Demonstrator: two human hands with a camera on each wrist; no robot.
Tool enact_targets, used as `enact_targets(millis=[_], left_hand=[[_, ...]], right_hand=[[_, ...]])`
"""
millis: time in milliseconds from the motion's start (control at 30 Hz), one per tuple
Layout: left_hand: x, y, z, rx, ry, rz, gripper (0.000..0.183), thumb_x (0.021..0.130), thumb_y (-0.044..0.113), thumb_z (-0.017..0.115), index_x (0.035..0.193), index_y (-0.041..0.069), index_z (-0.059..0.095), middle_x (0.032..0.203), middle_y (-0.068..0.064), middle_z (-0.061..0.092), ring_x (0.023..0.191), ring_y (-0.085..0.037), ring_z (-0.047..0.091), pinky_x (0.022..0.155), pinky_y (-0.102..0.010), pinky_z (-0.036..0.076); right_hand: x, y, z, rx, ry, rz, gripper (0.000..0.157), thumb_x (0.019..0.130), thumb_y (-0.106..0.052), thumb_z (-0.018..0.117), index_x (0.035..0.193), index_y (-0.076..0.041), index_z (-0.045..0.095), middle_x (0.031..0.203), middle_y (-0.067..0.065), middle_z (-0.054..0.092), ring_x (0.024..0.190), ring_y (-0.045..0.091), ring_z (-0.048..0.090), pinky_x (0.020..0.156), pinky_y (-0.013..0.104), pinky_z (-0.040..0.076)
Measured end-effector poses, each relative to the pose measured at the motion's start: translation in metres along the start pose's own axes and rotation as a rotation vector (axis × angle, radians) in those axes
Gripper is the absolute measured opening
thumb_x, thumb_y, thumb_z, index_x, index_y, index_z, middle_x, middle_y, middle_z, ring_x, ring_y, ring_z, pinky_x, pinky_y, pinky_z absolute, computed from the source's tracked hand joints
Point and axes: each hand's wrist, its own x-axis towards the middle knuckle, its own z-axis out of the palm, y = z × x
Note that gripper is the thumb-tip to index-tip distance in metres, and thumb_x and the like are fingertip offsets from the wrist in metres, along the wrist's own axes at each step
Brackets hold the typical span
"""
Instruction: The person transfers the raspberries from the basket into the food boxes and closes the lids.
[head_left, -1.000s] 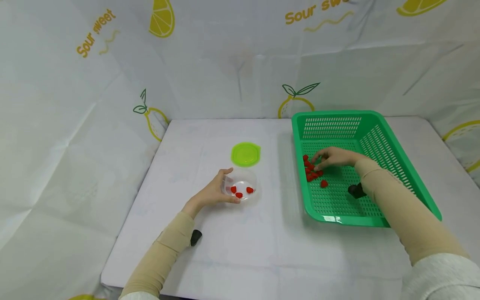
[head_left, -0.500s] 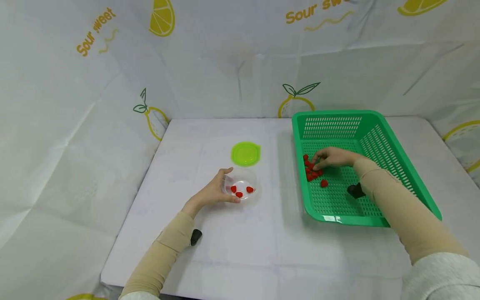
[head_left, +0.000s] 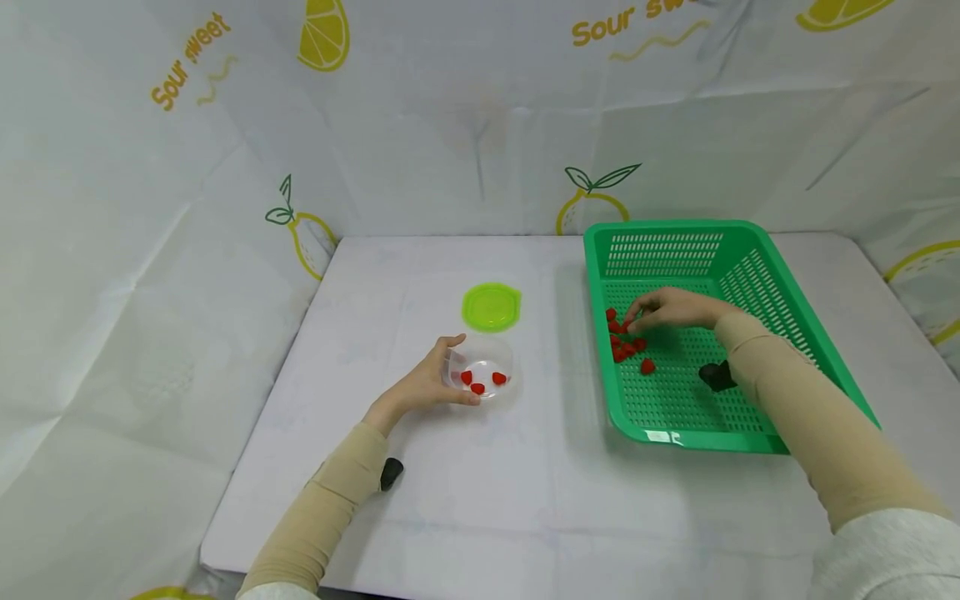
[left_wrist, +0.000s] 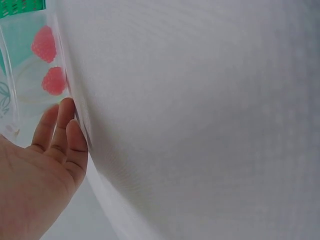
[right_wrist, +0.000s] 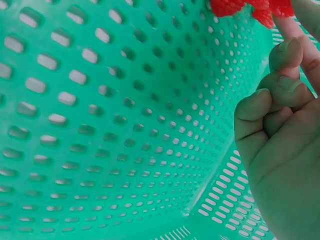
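The bowl (head_left: 487, 367) of 3 berries (head_left: 477, 389) is clasped by the left grip (head_left: 423, 383), presumably for steadiness; inside the basket (head_left: 675, 226), 1 berry (right_wrist: 281, 7) seems pinched by the right grip (head_left: 672, 308).

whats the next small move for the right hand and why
Probably lift the raspberry out of the green basket toward the clear bowl: the right hand appears to pinch that berry at its fingertips, while the left hand holds the bowl, which is uncovered and has three raspberries inside.
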Motion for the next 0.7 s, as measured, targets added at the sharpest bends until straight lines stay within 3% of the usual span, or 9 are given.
enact_targets(millis=[433,700], left_hand=[[0.0,0.0,-0.001,-0.005,-0.012,-0.006,0.105,0.063,0.041,0.084,0.146,0.026,0.02,0.131,-0.003,0.044,0.13,-0.024,0.035,0.11,-0.049,0.03],[0.002,-0.003,-0.001,0.004,-0.008,0.007,0.104,0.064,0.041,0.084,0.145,0.026,0.02,0.131,-0.002,0.044,0.131,-0.023,0.035,0.111,-0.048,0.028]], right_hand=[[-0.016,-0.02,-0.024,0.033,0.086,0.003,0.037,0.089,-0.041,0.059,0.115,-0.016,0.064,0.124,0.008,0.058,0.115,0.027,0.051,0.092,0.047,0.043],[-0.023,-0.032,-0.029,0.058,0.155,-0.027,0.035,0.091,-0.039,0.057,0.117,-0.015,0.063,0.126,0.009,0.057,0.115,0.027,0.05,0.093,0.049,0.042]])
